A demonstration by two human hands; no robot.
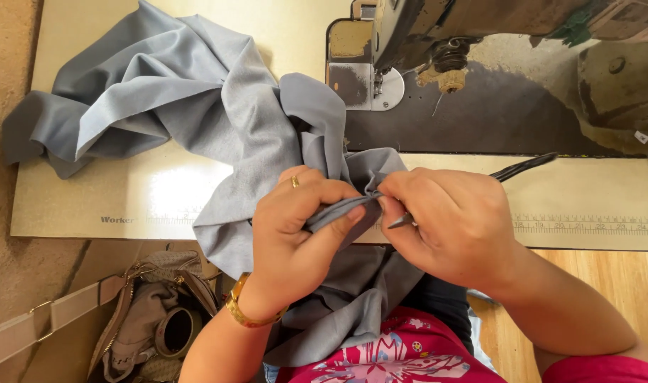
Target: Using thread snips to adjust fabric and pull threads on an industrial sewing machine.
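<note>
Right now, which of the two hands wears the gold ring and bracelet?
The left hand, pinching the grey fabric, wears both. The right hand shows no jewellery; it holds small dark scissors.

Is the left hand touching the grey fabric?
Touching. The head view shows the left hand pinching a fold of the grey fabric between thumb and fingers, with no gap, beside the right hand.

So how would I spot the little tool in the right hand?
Start at the sewing machine at the top, then drop to the two hands on the grey fabric. The snips are the thin dark metal tool in the right hand: handle out behind the knuckles, pointed tip below the fingers.
</note>
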